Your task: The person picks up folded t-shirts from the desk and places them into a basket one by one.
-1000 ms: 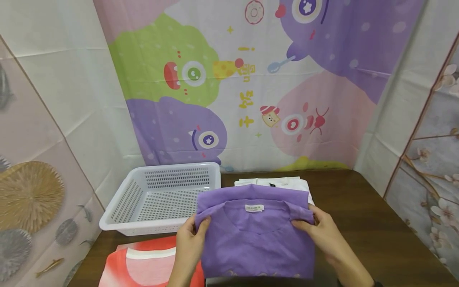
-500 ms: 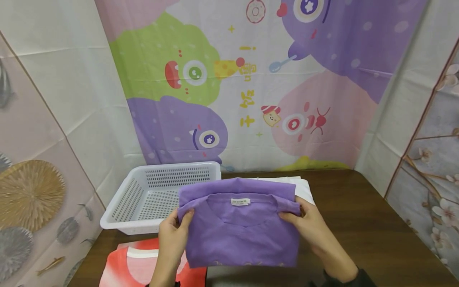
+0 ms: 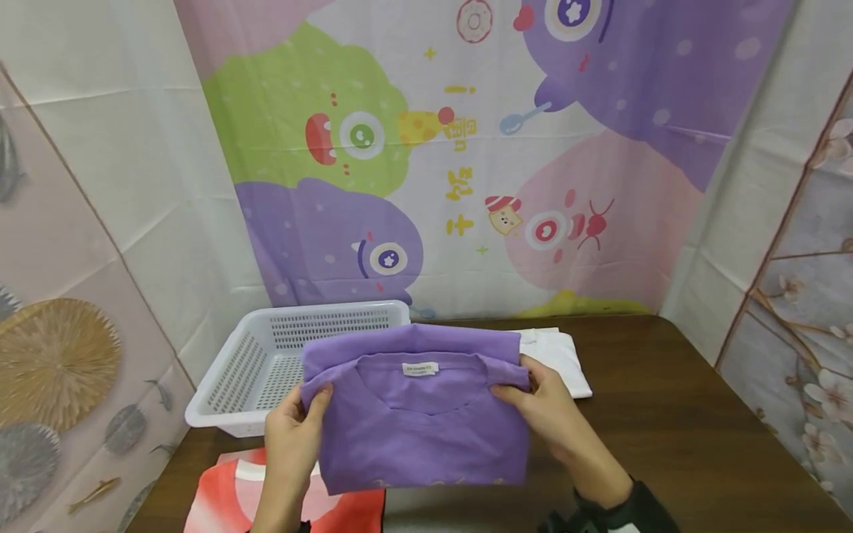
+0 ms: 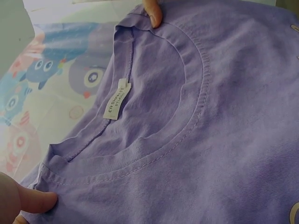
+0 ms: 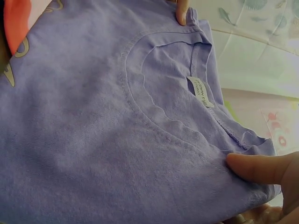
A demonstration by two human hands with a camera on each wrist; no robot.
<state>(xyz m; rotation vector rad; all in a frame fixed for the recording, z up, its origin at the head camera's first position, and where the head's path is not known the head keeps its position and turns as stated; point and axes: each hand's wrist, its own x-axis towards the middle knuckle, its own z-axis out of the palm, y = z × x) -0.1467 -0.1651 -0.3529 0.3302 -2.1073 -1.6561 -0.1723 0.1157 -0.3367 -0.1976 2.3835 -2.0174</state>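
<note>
A folded purple T-shirt (image 3: 426, 437) hangs between both hands, its neckline and white label (image 4: 117, 101) facing the head camera. My left hand (image 3: 293, 433) pinches it at one shoulder, thumb in front and fingers behind. At the opposite shoulder my right hand (image 3: 549, 407) pinches the cloth the same way; its thumb lies beside the collar in the right wrist view. The shirt's upper left part overlaps the white basket (image 3: 233, 400) in the head view. Light lettering shows along its lower edge.
On the table (image 3: 693, 437), a red and white shirt (image 3: 213, 496) lies at the front left, partly behind the left forearm. A folded white garment (image 3: 563, 363) lies at the back, partly covered by the purple shirt. Patterned cloths (image 3: 466, 281) hang behind and at both sides.
Both hands have carried the purple T-shirt to the left and slightly up, toward the basket. More of the white garment's right side shows now than half a second ago.
</note>
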